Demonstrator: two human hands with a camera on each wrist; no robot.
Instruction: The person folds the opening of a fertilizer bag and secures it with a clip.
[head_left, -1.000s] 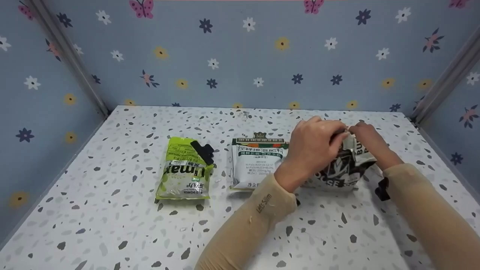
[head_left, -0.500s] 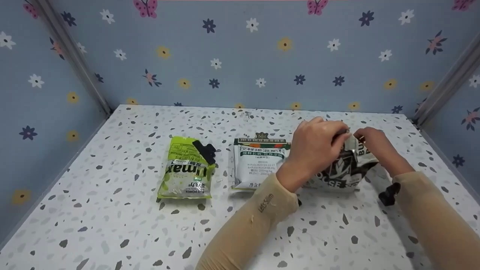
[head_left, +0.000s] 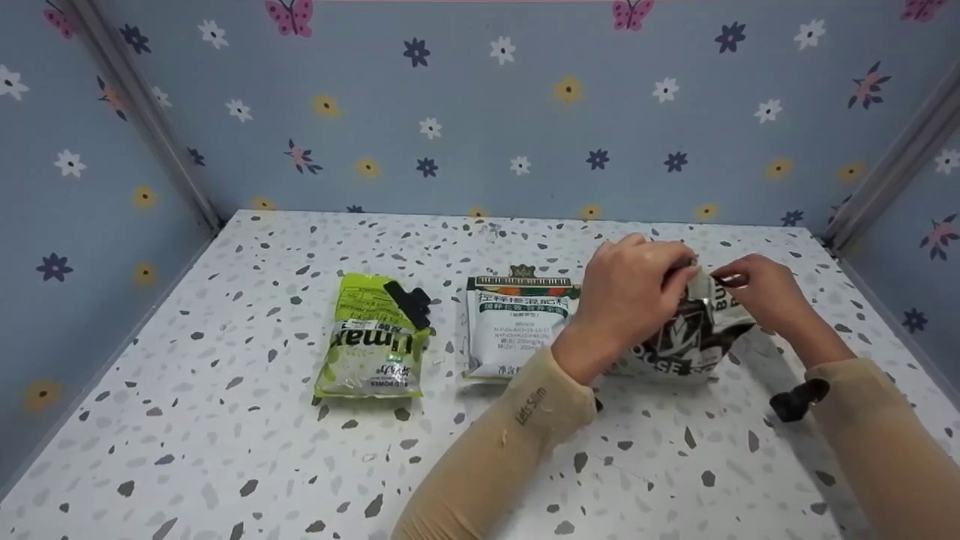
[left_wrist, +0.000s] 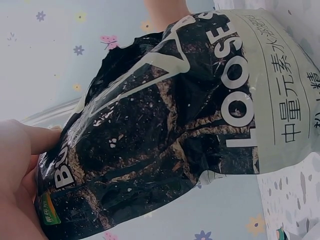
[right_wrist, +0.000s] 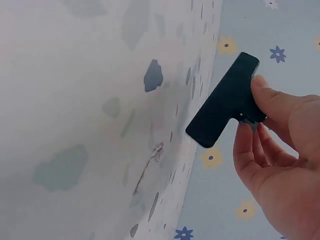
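At the right of the head view, my left hand [head_left: 634, 289] holds the gathered top of a black and pale fertilizer bag [head_left: 675, 341], which stands on the table. The left wrist view shows the bag's printed front [left_wrist: 135, 120] up close, with the thumb [left_wrist: 42, 140] on its edge. My right hand [head_left: 772, 292] is just right of the bag's top. It pinches a black bag clip [right_wrist: 227, 100], plain in the right wrist view, between thumb and fingers. Only a dark sliver of that clip shows in the head view.
A green bag [head_left: 371, 341] lies at the left with a black clip [head_left: 409, 304] on its upper right corner. Between it and my left arm lies a white and green fertilizer bag [head_left: 510, 330], partly covered by the hand. Patterned walls [head_left: 480, 112] enclose the speckled table [head_left: 262, 450].
My right hand has drawn away to the right from the top of the black bag, its fingers coming apart from the left hand's. The left hand keeps its hold with little movement.
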